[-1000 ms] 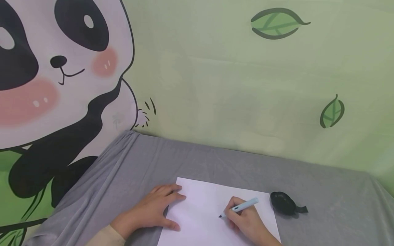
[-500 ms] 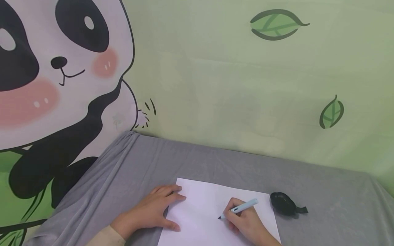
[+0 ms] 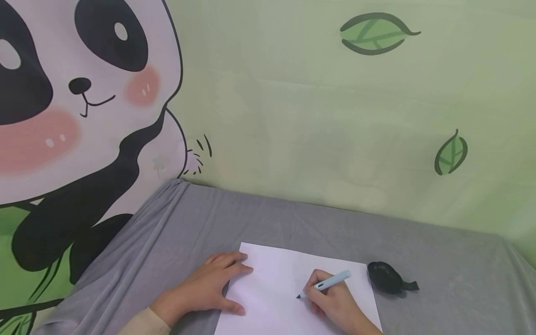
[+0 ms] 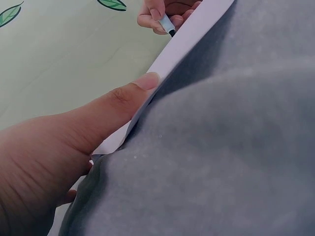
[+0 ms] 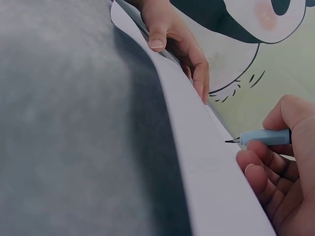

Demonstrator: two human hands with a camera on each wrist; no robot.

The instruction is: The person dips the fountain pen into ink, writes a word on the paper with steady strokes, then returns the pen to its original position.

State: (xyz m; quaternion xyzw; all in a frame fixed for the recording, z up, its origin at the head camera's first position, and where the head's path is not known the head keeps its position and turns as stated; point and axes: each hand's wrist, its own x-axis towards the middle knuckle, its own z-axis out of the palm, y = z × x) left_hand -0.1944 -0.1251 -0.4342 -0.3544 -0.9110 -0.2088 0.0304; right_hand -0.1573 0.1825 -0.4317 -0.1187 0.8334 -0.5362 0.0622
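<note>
firstly, one sheet of white paper (image 3: 268,288), lying on grey cloth (image 3: 251,214); its edge bends in a shallow curve in both wrist views. clock positions are read from the sheet's middle, head view. one pen (image 3: 332,281), light-blue barrel, dark tip, over the sheet; tip toward eight o'clock, butt end toward two; contact between tip and paper cannot be told. one right hand (image 3: 331,300), at three o'clock, its thumb and fingers curled round the pen. one left hand (image 3: 205,286), at nine o'clock, fingers and thumb spread, resting across the sheet's edge; the two hands are apart. one beige sleeve (image 3: 144,323), at the left wrist. one black item (image 3: 385,278), rounded body with narrow tail, at three o'clock beyond the right hand, on the cloth and just beside the sheet's far corner; kind not clear. one pale green backdrop (image 3: 293,130), behind the cloth, printed with a panda (image 3: 96,125) at ten o'clock, a larger leaf (image 3: 377,33) near one o'clock and a smaller leaf (image 3: 451,153) near two.
</note>
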